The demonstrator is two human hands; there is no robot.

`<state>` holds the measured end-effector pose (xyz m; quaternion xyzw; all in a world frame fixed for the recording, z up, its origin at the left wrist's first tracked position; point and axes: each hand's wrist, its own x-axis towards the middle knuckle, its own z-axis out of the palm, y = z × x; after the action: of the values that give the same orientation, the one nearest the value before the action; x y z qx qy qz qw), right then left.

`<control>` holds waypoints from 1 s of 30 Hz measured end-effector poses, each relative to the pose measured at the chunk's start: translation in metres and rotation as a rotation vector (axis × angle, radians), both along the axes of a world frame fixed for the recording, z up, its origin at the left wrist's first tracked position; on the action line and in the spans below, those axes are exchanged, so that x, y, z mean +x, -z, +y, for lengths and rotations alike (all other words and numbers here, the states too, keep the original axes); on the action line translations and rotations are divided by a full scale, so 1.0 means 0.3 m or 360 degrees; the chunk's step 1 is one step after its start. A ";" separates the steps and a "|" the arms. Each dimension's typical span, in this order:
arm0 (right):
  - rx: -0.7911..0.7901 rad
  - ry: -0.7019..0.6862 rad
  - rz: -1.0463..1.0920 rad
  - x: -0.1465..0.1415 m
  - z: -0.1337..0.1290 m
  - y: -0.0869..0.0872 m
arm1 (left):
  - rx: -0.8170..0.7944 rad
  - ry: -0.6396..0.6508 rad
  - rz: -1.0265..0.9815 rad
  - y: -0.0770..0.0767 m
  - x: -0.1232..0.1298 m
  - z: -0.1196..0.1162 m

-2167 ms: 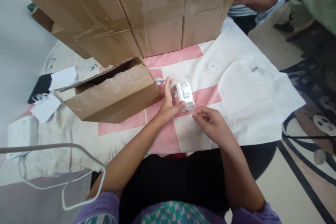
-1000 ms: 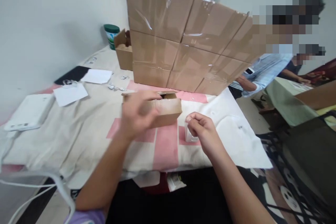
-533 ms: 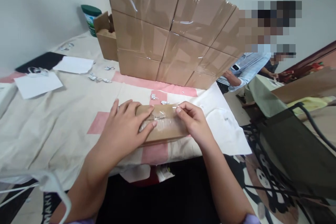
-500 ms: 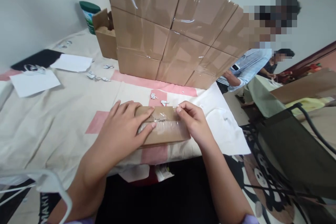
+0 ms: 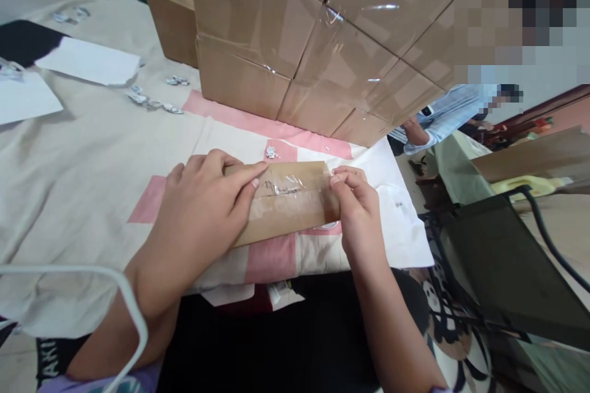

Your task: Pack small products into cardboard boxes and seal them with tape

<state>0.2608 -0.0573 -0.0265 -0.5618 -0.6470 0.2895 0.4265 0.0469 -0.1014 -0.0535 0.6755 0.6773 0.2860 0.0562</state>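
A small flat cardboard box [image 5: 290, 215] lies on the cloth-covered table edge in front of me, tilted slightly up to the right. Shiny clear tape [image 5: 295, 182] runs along the seam on its top face. My left hand [image 5: 203, 199] grips the box's left end, thumb and index finger pressed on top; the other fingertips are partly hidden. At the right end, the thumb and index finger of my right hand [image 5: 359, 199] are closed in a pinch on the tape's end by the box edge.
Stacked taped cartons [image 5: 295, 43] rise like a wall behind the box. An open carton [image 5: 170, 24] stands left of them. Crumpled scraps [image 5: 271, 152] and white paper sheets [image 5: 87, 60] lie on the cloth. A dark chair [image 5: 520, 258] and a person in a blue sleeve [image 5: 465, 116] are at right.
The view has shifted closer and downward. The box has turned a little, its right end rising, and my right hand has moved slightly right with its pinch kept.
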 end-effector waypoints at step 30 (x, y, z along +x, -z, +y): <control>0.0021 -0.0040 -0.0485 -0.029 0.015 0.023 | -0.0079 -0.0077 -0.0178 -0.011 -0.029 0.025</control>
<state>0.2519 -0.0529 -0.0334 -0.5881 -0.7133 0.2019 0.3234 0.0381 -0.0938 -0.0501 0.6402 0.6962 0.3078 0.1037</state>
